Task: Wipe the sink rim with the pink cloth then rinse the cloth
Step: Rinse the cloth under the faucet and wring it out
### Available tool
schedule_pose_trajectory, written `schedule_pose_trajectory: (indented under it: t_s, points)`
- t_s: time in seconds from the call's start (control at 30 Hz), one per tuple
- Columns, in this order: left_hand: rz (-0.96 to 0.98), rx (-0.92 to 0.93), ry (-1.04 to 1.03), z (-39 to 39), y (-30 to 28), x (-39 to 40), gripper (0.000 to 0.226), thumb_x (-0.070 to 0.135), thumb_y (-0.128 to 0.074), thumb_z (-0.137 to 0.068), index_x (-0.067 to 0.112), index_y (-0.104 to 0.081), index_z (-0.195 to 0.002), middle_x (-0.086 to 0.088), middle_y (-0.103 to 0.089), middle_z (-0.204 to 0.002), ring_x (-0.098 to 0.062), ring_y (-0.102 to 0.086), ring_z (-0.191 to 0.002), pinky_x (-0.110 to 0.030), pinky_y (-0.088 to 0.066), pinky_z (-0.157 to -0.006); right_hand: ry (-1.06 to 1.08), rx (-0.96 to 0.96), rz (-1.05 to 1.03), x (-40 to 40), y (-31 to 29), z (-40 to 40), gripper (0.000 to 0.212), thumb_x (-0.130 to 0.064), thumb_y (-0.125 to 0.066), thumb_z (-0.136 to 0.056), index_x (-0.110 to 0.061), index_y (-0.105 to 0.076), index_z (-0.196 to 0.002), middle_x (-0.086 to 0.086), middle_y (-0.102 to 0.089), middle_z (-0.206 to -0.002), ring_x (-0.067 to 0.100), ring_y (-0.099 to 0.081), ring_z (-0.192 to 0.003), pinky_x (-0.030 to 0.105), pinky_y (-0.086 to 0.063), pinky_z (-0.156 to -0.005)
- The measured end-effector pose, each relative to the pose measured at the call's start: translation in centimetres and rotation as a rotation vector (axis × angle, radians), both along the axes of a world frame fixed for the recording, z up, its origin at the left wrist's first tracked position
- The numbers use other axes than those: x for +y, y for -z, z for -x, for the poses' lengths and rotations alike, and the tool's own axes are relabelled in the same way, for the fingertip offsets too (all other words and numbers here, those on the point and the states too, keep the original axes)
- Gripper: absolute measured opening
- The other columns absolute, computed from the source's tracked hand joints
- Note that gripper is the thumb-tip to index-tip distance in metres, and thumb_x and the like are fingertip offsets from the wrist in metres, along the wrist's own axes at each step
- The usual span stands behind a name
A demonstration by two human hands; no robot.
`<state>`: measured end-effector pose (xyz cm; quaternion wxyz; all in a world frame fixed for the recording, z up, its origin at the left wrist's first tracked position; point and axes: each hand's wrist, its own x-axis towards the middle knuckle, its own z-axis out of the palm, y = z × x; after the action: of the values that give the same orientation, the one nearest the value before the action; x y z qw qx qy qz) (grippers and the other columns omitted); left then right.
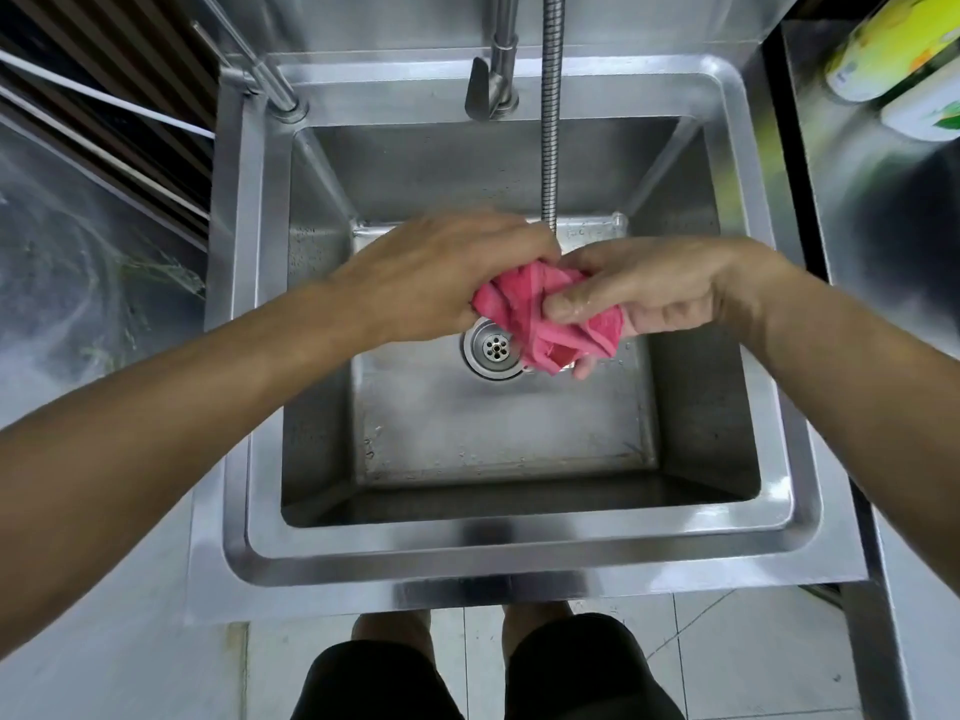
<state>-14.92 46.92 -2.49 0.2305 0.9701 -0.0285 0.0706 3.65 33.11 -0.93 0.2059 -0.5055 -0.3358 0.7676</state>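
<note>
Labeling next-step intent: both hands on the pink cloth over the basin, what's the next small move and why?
Probably wring it: twist the two hands opposite ways. The left hand and right hand both grip the bunched pink cloth, held above the drain below the flexible hose. No water stream is visible, and the right hand looks wet, so the rinse may be done.

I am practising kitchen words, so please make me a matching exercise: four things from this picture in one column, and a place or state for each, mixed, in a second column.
Things:
1. cloth
2. drain
3. hose
4. bottles

Places or states:
A. hangs down over the basin
B. at the top right, beside the sink
C. bunched between both hands
D. in the basin floor

Pairs: 1-C, 2-D, 3-A, 4-B

The left hand and right hand both grip the cloth.
</note>
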Motion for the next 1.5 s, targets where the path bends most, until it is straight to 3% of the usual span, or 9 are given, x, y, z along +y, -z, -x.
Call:
schedule_pose_trajectory:
  t_s: [0.2,0.37,0.57,0.8,0.93,1.0,1.13,1.3,1.5]
  points:
    - [-0.411,-0.229,0.146,0.9,1.2,-0.3,0.022,0.007,-0.056,-0.097,0.010,-0.057,-0.119,-0.010,-0.068,-0.092,-0.032,-0.057,-0.069,-0.043,-0.045,-0.060,-0.152,-0.124,0.101,0.4,0.3,3.2,0.033,-0.008,-0.083,-0.075,-0.008,-0.068,-0.105,0.003,-0.077,-0.088,0.015,-0.074,-0.089,0.036,-0.063,-0.089]
    - [-0.379,0.297,-0.134,1.4,1.1,-1.8,0.023,0.014,-0.068,-0.080,0.011,-0.057,-0.100,-0.008,-0.062,-0.080,-0.037,-0.060,-0.064,-0.034,-0.036,-0.054,-0.253,-0.842,-0.108,0.8,0.9,5.7,0.023,-0.013,-0.075,-0.080,-0.014,-0.054,-0.072,-0.001,-0.055,-0.063,0.015,-0.055,-0.053,0.026,-0.045,-0.051]
    - [0.101,0.680,-0.459,0.8,1.3,-2.4,0.018,0.021,-0.061,-0.078,0.016,-0.053,-0.062,-0.002,-0.059,-0.063,-0.023,-0.059,-0.060,-0.025,-0.039,-0.050,-0.313,-1.274,-0.371,0.6,1.1,7.5,0.015,-0.021,-0.056,-0.095,-0.018,-0.064,-0.107,0.005,-0.071,-0.101,0.032,-0.069,-0.090,0.035,-0.052,-0.073]
    - [0.780,0.938,-0.482,0.6,2.1,-2.2,0.041,0.012,-0.077,-0.076,0.019,-0.042,-0.057,0.003,-0.036,-0.053,-0.015,-0.028,-0.049,-0.028,-0.022,-0.049,-0.385,-1.448,-0.517,0.1,2.0,8.1,0.025,-0.030,-0.047,-0.101,-0.016,-0.059,-0.118,0.005,-0.067,-0.108,0.032,-0.069,-0.090,0.038,-0.040,-0.067]
    - [0.769,0.997,-0.364,0.8,2.6,-1.9,0.028,0.023,-0.080,-0.082,0.016,-0.056,-0.071,0.005,-0.046,-0.052,-0.013,-0.042,-0.046,-0.027,-0.041,-0.049,-0.433,-1.525,-0.538,-0.1,2.4,8.3,0.025,-0.021,-0.050,-0.101,-0.013,-0.055,-0.124,0.007,-0.062,-0.115,0.033,-0.069,-0.086,0.038,-0.039,-0.062]
    - [0.688,1.029,-0.284,0.7,1.7,-1.1,0.027,0.035,-0.084,-0.081,0.017,-0.065,-0.081,0.009,-0.060,-0.060,-0.009,-0.061,-0.060,-0.028,-0.059,-0.062,-0.426,-1.510,-0.542,0.0,2.3,8.4,0.026,-0.017,-0.054,-0.099,-0.013,-0.053,-0.124,0.005,-0.061,-0.112,0.033,-0.069,-0.087,0.038,-0.038,-0.062]
    - [0.580,0.906,-0.238,0.6,-0.5,1.3,0.024,0.029,-0.087,-0.079,0.023,-0.068,-0.091,0.010,-0.071,-0.075,-0.003,-0.071,-0.069,-0.025,-0.061,-0.066,-0.275,-1.223,-0.461,0.4,0.1,7.5,0.045,-0.041,-0.074,-0.089,-0.021,-0.050,-0.122,-0.006,-0.049,-0.101,0.022,-0.062,-0.089,0.033,-0.040,-0.071]
    - [-0.171,0.262,-0.105,1.6,0.8,1.9,0.024,0.026,-0.072,-0.086,0.023,-0.048,-0.085,0.011,-0.048,-0.067,-0.029,-0.055,-0.061,-0.033,-0.045,-0.055,-0.106,-0.519,-0.142,2.0,-3.5,2.0,0.061,-0.067,-0.074,-0.074,-0.025,-0.071,-0.119,-0.006,-0.079,-0.108,0.010,-0.075,-0.099,0.030,-0.058,-0.088]
    - [-0.360,-0.242,-0.121,1.5,2.5,1.1,0.011,0.007,-0.071,-0.083,0.013,-0.067,-0.091,-0.007,-0.060,-0.075,-0.031,-0.055,-0.061,-0.038,-0.046,-0.043,-0.142,-0.153,0.083,2.4,0.0,1.9,0.073,-0.043,-0.091,-0.073,-0.007,-0.061,-0.129,0.020,-0.070,-0.130,0.027,-0.072,-0.116,0.036,-0.062,-0.094]
